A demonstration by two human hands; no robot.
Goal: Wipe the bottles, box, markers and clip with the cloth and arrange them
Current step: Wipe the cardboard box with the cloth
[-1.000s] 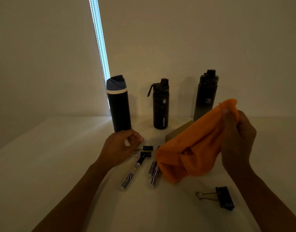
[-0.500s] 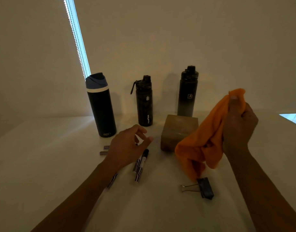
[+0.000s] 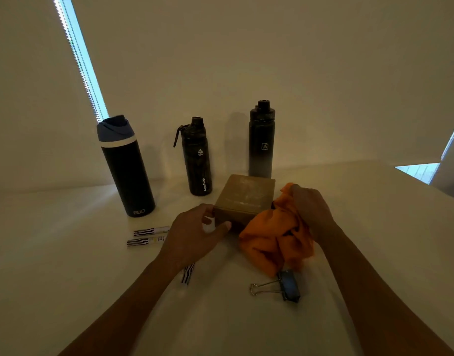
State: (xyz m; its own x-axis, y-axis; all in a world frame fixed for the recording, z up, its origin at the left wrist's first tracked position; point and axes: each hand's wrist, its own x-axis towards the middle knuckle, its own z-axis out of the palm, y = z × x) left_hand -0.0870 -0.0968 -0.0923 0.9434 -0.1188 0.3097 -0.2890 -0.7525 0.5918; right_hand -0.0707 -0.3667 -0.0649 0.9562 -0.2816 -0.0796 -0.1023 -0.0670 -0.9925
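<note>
A second ago the left hand (image 3: 195, 235) was down among the markers (image 3: 150, 231) with the cloth (image 3: 274, 240) held up in the air. Now both have moved to the box (image 3: 244, 199). The left hand has reached forward, and its thumb lies against the box's front face while its fingers curl round the near-left corner, a narrow hold on that corner only. The right hand (image 3: 310, 211) has brought the cloth down. It grips the bunched orange fabric near the top, and the folds press against the box's near-right corner and spill onto the table (image 3: 66, 253).

The markers have been left for now, and the box looks like the next thing to be wiped — one hand to steady it, the other to rub. No wiping stroke across the lid shows yet.

Two striped markers lie side by side left of the left hand. The end of a third shows under that forearm, and any others are hidden. The clip (image 3: 289, 287) sits near the person with its wire handles pointing left, and the cloth's lower edge just overlaps its top. Three bottles stand upright in a row behind the box, well apart from each other: the blue-lidded bottle (image 3: 125, 170) on the left, the middle bottle (image 3: 197, 160) with its loop strap, and the tall bottle (image 3: 262, 142) on the right, just beyond the box.

The table is pale and smooth, and it meets a plain wall (image 3: 246, 60). The room is dim — the only bright areas are a window strip (image 3: 79, 55) at the left with a beaded cord, and another sliver of daylight at the far right.
</note>
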